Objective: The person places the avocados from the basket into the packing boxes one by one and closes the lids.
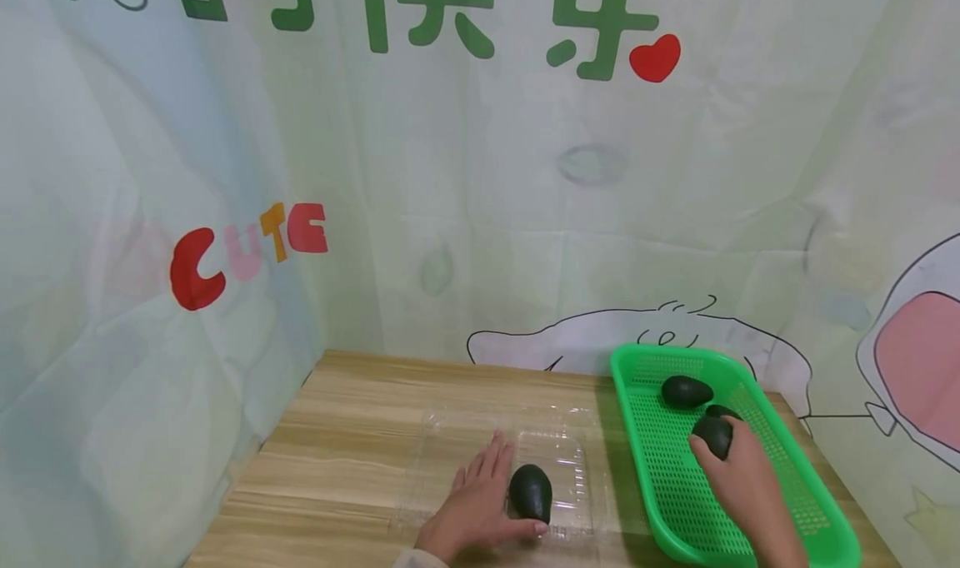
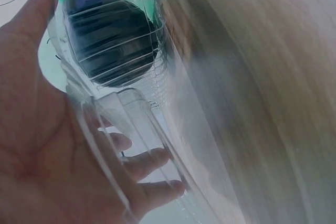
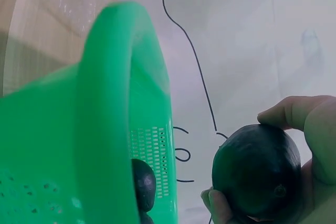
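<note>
My right hand grips a dark avocado between thumb and fingers over the green basket. The right wrist view shows that avocado raised beside the basket's rim. Two more avocados, one at the far end and one partly behind the held fruit, lie in the basket. On the left, a clear plastic clamshell box holds one avocado. My left hand rests against the box with fingers straight and thumb stretched past the near end of that avocado.
The wood-grain table carries the box at its middle and the basket at its right. A printed cloth hangs behind and along the sides, close to the table's back edge.
</note>
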The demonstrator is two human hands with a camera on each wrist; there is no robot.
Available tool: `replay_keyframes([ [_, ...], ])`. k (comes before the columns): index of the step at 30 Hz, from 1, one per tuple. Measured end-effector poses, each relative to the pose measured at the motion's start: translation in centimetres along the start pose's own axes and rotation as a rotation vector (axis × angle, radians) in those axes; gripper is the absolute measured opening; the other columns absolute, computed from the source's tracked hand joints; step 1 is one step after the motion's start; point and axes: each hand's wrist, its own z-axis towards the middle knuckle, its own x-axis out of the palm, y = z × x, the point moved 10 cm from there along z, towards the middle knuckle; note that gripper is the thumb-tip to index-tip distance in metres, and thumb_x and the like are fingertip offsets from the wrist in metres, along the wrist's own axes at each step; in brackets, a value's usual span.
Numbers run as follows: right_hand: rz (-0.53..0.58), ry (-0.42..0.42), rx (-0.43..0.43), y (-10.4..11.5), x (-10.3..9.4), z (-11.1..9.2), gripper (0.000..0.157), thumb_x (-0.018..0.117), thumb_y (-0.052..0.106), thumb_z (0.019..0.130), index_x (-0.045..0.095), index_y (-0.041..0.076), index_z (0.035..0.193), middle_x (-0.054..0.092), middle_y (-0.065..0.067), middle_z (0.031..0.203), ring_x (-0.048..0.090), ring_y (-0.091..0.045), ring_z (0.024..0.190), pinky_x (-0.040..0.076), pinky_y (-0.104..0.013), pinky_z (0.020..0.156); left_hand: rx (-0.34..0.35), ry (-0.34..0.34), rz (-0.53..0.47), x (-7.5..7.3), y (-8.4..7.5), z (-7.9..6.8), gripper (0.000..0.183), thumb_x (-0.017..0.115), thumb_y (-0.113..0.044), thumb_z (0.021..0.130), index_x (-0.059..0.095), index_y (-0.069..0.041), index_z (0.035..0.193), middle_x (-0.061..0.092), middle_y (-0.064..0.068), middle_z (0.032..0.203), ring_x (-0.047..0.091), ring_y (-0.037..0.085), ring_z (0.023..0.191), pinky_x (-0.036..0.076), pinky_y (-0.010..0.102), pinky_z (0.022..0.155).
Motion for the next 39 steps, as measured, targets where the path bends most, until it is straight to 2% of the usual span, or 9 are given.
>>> replay_keyframes([
  [10, 0.010, 0.029, 0.081, 0.0, 1.1, -0.7, 0.094, 0.047, 0.056, 0.102, 0.014, -0.015, 0.153, 0.032, -0.044, 0.145, 0.044, -0.055, 0.126, 0.045, -0.063, 0.091, -0.013, 0.005, -0.009, 0.3, 0.4, 0.2, 0.129, 0.071, -0.080, 0.071, 0.015, -0.010, 0.163, 0.006, 0.016, 0.171, 0.023, 0.044, 0.151, 0.023, 0.071, 0.114],
  [31, 0.050, 0.044, 0.074, 1.8, 3.8, -1.9, 0.097, 0.047, 0.063, 0.099, 0.020, -0.014, 0.152, 0.036, -0.041, 0.144, 0.047, -0.054, 0.125, 0.047, -0.062, 0.090, -0.023, 0.007, -0.008, 0.3, 0.4, 0.1, 0.129, 0.071, -0.080, 0.070, 0.017, -0.008, 0.163, 0.009, 0.017, 0.170, 0.025, 0.044, 0.150, 0.026, 0.069, 0.115],
  [39, 0.079, 0.024, 0.048, 3.3, 4.7, -2.4, 0.086, 0.053, 0.052, 0.100, 0.025, -0.014, 0.150, 0.041, -0.038, 0.141, 0.053, -0.049, 0.119, 0.051, -0.056, 0.085, -0.022, 0.003, 0.004, 0.4, 0.4, 0.2, 0.128, 0.071, -0.080, 0.071, 0.017, -0.008, 0.163, 0.010, 0.017, 0.170, 0.026, 0.043, 0.150, 0.026, 0.069, 0.115],
])
